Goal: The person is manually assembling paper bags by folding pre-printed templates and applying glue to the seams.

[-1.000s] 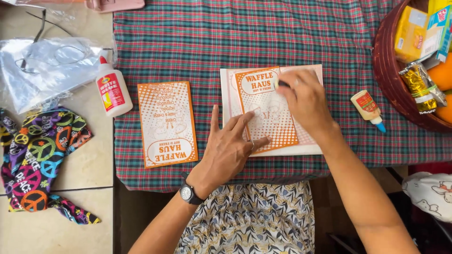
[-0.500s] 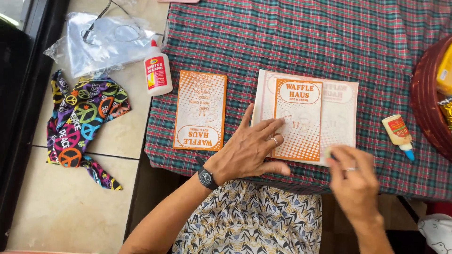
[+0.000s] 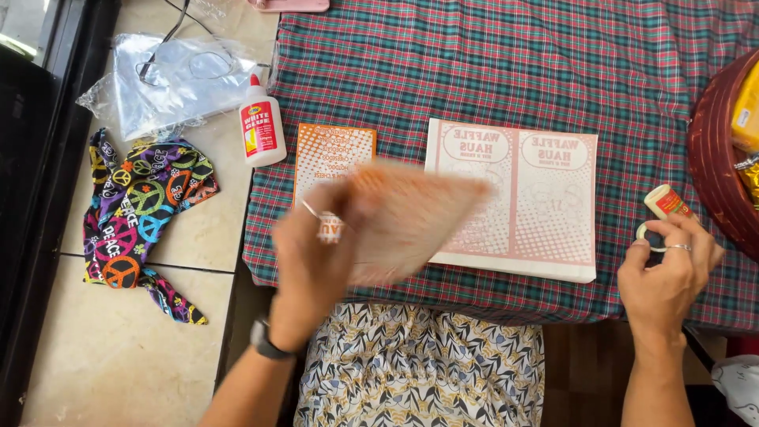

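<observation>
My left hand [image 3: 316, 253] holds an orange printed card [image 3: 411, 217] lifted above the plaid tablecloth [image 3: 474, 71]; the card is blurred by motion. Partly hidden behind that hand, a second orange card [image 3: 332, 154] lies flat on the cloth. To the right lies a stack of white sheets [image 3: 514, 198] with two pale pink printed panels facing up, nothing on top of it. At the table's right edge, my right hand [image 3: 668, 277] has its fingers closed around a small glue bottle [image 3: 664, 202] with a red label.
A larger white glue bottle [image 3: 262, 126] stands at the cloth's left edge. On the tiled surface to the left lie a colourful patterned cloth [image 3: 142, 213] and a crumpled plastic bag [image 3: 174, 79]. A dark red basket [image 3: 715, 158] with packets sits at far right.
My left hand has lifted the orange card off the white sheets and swung it left. My right hand has moved right and taken hold of the small glue bottle.
</observation>
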